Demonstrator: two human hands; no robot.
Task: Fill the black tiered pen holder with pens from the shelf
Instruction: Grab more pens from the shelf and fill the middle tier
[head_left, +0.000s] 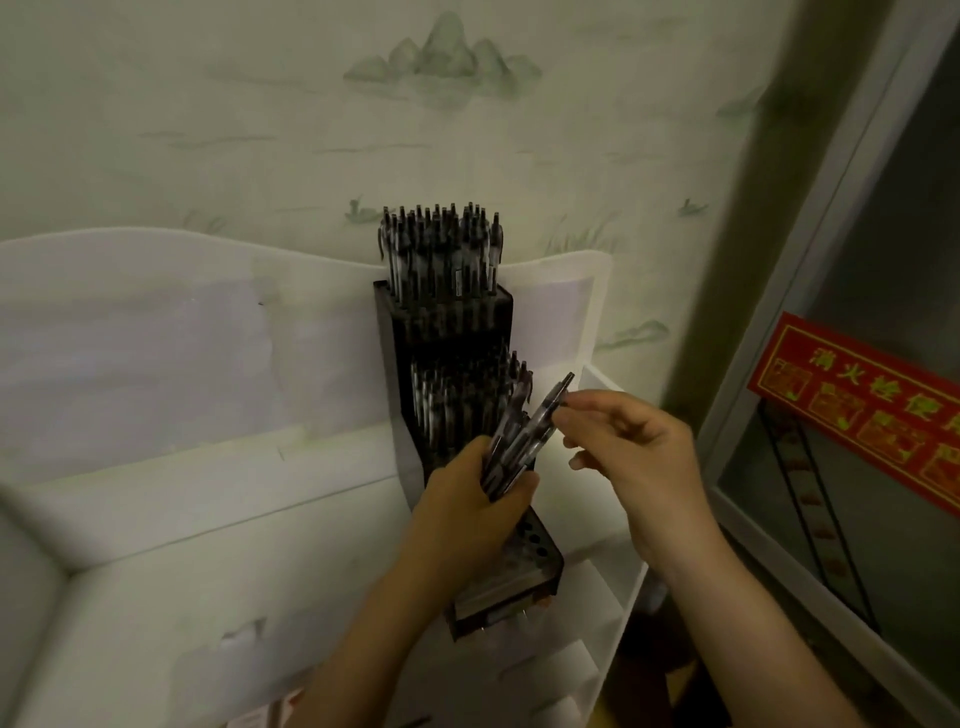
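the left hand (470, 501) has its grip clamped on a bundle of pens (511, 447), fanned up and to the right; the right hand (631, 447) pinches the top end of one pen (558, 397) from that bundle between thumb and forefinger. the holder (447, 332) stands right behind the left grip, its top tier packed, the middle tier mostly full, and the lowest tier just below that grip showing open holes (535, 540). risks, as i judge them: drawing one pen out could drag its neighbours and loosen the bundle, spilling pens onto the shelf (218, 571); the left hand hides much of the low tier, so a pen could miss its hole; a knuckle could knock the crowded middle row.
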